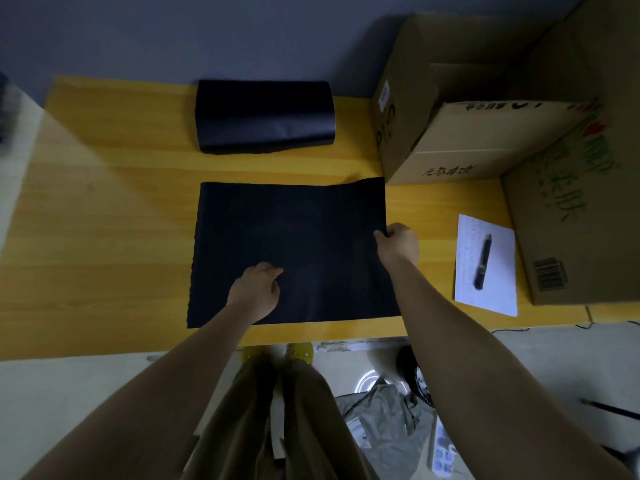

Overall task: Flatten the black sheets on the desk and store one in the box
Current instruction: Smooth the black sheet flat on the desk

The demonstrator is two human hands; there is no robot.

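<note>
A large black sheet [291,237] lies spread flat on the yellow wooden desk [104,220] in front of me. My right hand [398,242] pinches the sheet's right edge between thumb and fingers. My left hand [256,292] rests on the sheet near its front edge, fingers loosely curled and pressing down. A second black sheet [265,116] lies curled and buckled at the back of the desk. An open cardboard box [450,109] stands at the back right, its flaps up and its inside in shadow.
A bigger cardboard box [575,216] with green print stands at the far right. A white paper [486,268] with a dark pen [483,266] on it lies between that box and the sheet. Below the desk edge are my legs, a grey bag and cables on the floor.
</note>
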